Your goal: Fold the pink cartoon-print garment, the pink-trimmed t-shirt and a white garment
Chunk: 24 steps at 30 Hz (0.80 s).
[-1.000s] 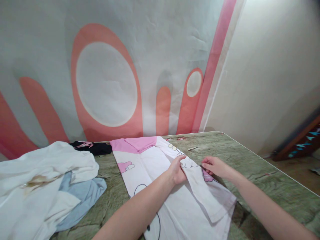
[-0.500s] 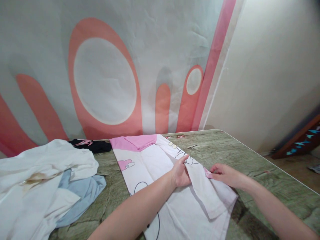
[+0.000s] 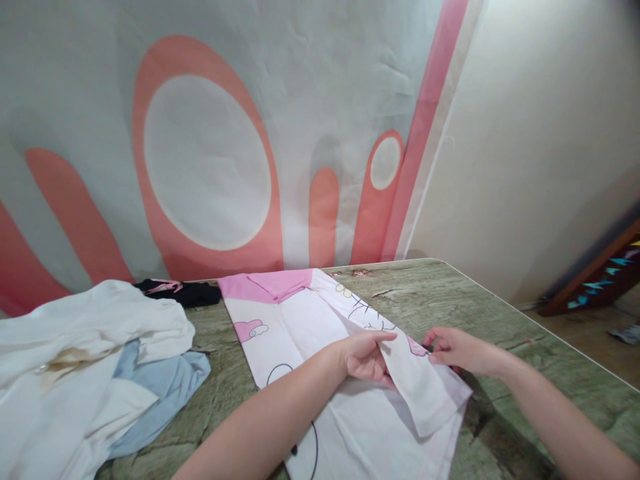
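I have both my hands on or close to a white shirt (image 3: 310,323), which lies on the table (image 3: 520,347). The shirt begins at the far edge of this table and comes down toward the near side, where the view cuts it. Its pink upper part (image 3: 257,285) is at the far edge, and a black outline drawing is partly hidden below my left arm.

My left hand (image 3: 367,357) is half open, with the palm turned to the right. The thumb lies over the border of the sleeve (image 3: 420,393) and the other fingers go under it, so I have the cloth loosely between them. The sleeve is laid slanting over the shirt, its end toward the near side.

My right hand (image 3: 450,350) is at the outer border of the shirt, on the side of the table's right edge. Its fingers are curled and the tips are next to a small pink print; I cannot tell if they pinch the cloth.

On the left part of the table there is a heap of white clothes (image 3: 145,317), with a light blue cloth (image 3: 167,390) partly under it. A black cloth (image 3: 200,294) lies by the far edge, between the heap and the shirt.
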Each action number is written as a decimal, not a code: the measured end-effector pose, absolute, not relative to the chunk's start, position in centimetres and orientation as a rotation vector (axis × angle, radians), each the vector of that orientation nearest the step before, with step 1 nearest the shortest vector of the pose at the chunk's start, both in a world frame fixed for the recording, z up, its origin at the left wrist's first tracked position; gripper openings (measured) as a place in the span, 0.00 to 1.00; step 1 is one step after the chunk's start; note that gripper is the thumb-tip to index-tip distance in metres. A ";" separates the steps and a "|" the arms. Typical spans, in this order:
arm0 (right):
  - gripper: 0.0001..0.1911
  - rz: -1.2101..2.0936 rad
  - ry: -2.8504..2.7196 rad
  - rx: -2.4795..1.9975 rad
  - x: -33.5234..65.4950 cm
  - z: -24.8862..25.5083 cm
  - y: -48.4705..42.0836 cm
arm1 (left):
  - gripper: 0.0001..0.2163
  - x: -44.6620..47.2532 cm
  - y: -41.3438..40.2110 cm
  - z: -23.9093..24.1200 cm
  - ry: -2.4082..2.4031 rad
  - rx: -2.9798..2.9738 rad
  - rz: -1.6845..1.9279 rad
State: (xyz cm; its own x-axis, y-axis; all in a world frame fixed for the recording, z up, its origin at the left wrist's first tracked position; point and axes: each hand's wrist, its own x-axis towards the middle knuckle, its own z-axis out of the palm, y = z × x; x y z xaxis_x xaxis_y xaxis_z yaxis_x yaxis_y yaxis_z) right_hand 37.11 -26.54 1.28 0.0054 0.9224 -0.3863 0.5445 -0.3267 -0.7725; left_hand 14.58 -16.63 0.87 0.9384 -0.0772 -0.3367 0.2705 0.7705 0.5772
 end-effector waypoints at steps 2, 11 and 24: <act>0.18 1.246 -1.509 -1.891 37.1 1.2 -26.5 | 0.19 14.0 -17.2 2.0 0.286 0.783 -0.325; 0.13 1.143 -1.583 -1.950 37.3 1.0 -26.5 | 0.08 11.0 -20.3 5.3 0.239 1.309 -0.398; 0.13 0.966 -1.712 -2.137 38.6 0.8 -27.4 | 0.19 9.2 -16.2 0.6 0.444 2.082 0.582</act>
State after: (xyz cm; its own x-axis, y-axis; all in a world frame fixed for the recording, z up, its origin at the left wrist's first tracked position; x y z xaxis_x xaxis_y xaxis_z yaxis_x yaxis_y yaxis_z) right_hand 38.61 -27.35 0.85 0.0963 0.9340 -0.3440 0.7775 -0.2864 -0.5600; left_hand 9.21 -16.17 0.65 0.8246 0.5149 0.2343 0.0908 -0.5292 0.8436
